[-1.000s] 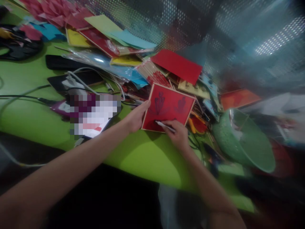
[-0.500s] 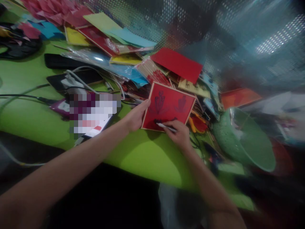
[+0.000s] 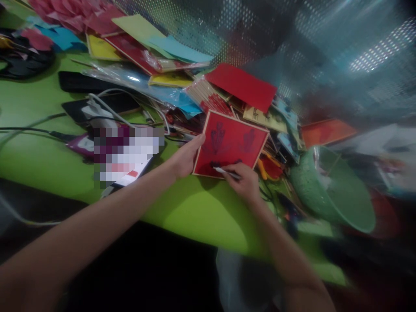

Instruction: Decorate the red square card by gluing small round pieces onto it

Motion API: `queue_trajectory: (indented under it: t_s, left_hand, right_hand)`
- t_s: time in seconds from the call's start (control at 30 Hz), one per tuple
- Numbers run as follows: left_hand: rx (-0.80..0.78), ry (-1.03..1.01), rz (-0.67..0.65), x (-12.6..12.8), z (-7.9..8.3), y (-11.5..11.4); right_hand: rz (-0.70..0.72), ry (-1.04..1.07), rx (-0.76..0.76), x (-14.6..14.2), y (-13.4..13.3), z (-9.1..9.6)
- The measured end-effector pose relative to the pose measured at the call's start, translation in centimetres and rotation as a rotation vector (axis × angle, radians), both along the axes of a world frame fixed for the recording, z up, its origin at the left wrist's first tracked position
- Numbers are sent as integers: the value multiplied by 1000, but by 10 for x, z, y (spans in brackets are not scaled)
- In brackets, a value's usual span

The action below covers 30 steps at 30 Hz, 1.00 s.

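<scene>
A red square panel with a pale border is tilted up over the front of the green table. Dark drawings of plant-like shapes show on its upper half, with darker marks along the lower part. My left hand grips the panel by its left edge, the thumb on the front. In my right hand is a pen with a white tip end, closed between the fingers. Its point meets the panel near the lower dark marks, and the hand covers the bottom right part.
A lit phone, partly blurred out, lies left beside cables and a purple object. Behind are coloured papers and a red sheet. To the right are orange-handled scissors and a tilted green bowl.
Almost nothing differs. The view has shifted very slightly, while both hands, the pen and the panel keep nearly the same positions.
</scene>
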<state>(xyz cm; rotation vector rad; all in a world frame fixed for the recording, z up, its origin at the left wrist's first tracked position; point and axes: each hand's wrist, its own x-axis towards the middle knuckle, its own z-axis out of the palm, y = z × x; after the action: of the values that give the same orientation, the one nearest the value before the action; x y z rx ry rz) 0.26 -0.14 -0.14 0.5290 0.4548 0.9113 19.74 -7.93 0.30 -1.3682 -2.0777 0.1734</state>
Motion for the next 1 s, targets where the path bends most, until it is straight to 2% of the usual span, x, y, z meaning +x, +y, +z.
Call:
queue_trajectory:
  t_s: [0.33,0.5,0.73,1.0]
  left_hand:
    - [-21,-1,-8,-1,2,0]
    - [-61,-14,-11,0,4,-1]
    - [-69,-14,-15,-1,4,-1]
    - [-60,-1,1,0,5,-2]
  right_hand:
    - [10,6,4,1,-1,0]
    - [-26,-6,-35,2,0,0]
    - [-25,114,-126,10,0,2]
    - [1,65,-116,9,0,4]
